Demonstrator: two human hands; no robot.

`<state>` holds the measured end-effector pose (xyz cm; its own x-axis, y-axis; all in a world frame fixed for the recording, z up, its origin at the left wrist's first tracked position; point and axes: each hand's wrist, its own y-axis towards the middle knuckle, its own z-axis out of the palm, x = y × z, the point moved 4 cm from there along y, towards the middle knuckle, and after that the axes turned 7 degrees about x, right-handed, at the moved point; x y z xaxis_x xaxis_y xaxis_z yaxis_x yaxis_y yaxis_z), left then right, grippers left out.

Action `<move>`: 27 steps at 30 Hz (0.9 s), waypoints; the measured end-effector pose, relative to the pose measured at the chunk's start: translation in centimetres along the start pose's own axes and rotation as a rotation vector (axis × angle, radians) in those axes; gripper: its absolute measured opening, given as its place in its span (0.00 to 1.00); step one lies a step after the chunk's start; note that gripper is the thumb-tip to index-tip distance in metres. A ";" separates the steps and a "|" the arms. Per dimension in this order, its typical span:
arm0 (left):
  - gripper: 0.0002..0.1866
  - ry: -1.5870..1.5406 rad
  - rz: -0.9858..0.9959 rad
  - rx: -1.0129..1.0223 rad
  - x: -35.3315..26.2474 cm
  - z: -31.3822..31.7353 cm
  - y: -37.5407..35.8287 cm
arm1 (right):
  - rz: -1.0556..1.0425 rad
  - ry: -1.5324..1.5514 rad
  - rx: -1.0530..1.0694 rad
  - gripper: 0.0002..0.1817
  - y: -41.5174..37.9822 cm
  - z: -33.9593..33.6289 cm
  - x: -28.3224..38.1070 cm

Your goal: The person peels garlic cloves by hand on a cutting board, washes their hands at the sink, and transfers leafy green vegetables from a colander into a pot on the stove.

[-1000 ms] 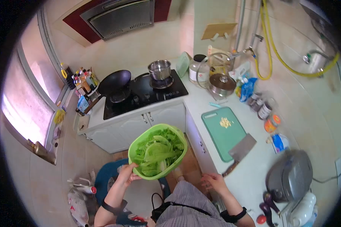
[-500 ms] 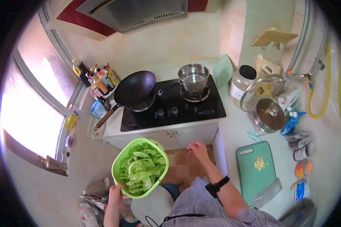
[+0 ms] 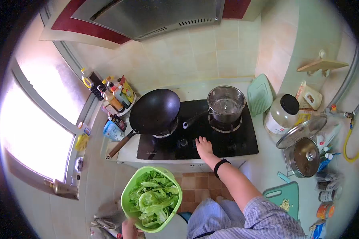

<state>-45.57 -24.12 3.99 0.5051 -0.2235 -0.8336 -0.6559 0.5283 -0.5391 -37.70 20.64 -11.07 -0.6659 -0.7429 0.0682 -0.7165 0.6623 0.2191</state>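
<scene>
My left hand, slightly blurred, grips the near left rim of a light green plastic basin. Torn lettuce leaves fill that basin. My right hand reaches over the front of the black gas stove, its fingers curled down over a stove knob that they hide. Just left of these fingers another knob shows. A dark wok sits on the left burner, its wooden handle pointing toward me. On the right burner stands a steel saucepan with clear liquid in it.
Bottles crowd the left corner. Right of the stove stand a large jar, a lidded pot and a green cutting board with chopped pale pieces. A range hood hangs above.
My right hand has moved forward from over the floor onto the stove's knobs. The view has tilted up toward the stove. My left hand still holds the basin of lettuce.
</scene>
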 end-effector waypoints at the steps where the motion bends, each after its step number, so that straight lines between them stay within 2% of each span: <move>1: 0.10 0.015 -0.006 -0.069 -0.6 0.6 0.5 | -0.007 -0.060 0.023 0.12 0.8 0.2 0.1; 2: 0.10 0.015 -0.010 -0.059 -1.2 1.0 1.4 | 0.000 -0.067 0.026 0.12 1.8 0.3 -0.3; 4: 0.11 -0.024 0.013 -0.056 -2.2 1.1 3.1 | -0.068 -0.108 0.276 0.11 3.1 1.7 -0.6; 8: 0.11 0.042 0.010 0.028 -4.4 1.6 7.3 | -0.026 -0.236 0.287 0.07 4.6 3.1 -0.6; 10: 0.11 0.046 -0.001 0.037 -6.1 3.0 8.9 | 0.156 -0.067 0.375 0.08 5.6 3.7 -1.1; 11: 0.11 0.051 -0.005 0.052 -6.5 3.3 9.8 | 0.251 0.035 0.506 0.13 5.9 4.2 -1.9; 13: 0.10 0.060 0.015 -0.022 -7.3 3.6 11.2 | 0.351 0.124 0.518 0.14 5.6 1.8 -2.7; 17: 0.10 0.238 -0.086 0.029 -9.8 5.7 13.1 | 0.571 0.319 0.487 0.18 4.6 1.8 -4.1; 21: 0.09 0.233 0.006 0.065 -11.4 9.6 13.8 | 0.570 0.319 0.457 0.20 4.1 2.4 -4.5; 24: 0.09 0.247 0.015 0.041 -12.3 12.5 14.0 | 0.493 0.338 0.475 0.23 3.4 -0.6 -4.6; 26: 0.09 0.289 -0.014 0.060 -12.4 13.4 14.6 | 0.353 0.771 0.856 0.24 1.8 -2.5 -4.7; 27: 0.09 0.349 -0.037 0.070 -12.6 13.4 14.8 | 0.367 0.911 0.764 0.22 0.9 -5.9 -5.0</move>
<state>-54.12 -2.52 8.15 0.2978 -0.5034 -0.8111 -0.5950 0.5666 -0.5701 -33.76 24.39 -5.47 -0.6847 -0.0967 0.7224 -0.6592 0.5050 -0.5572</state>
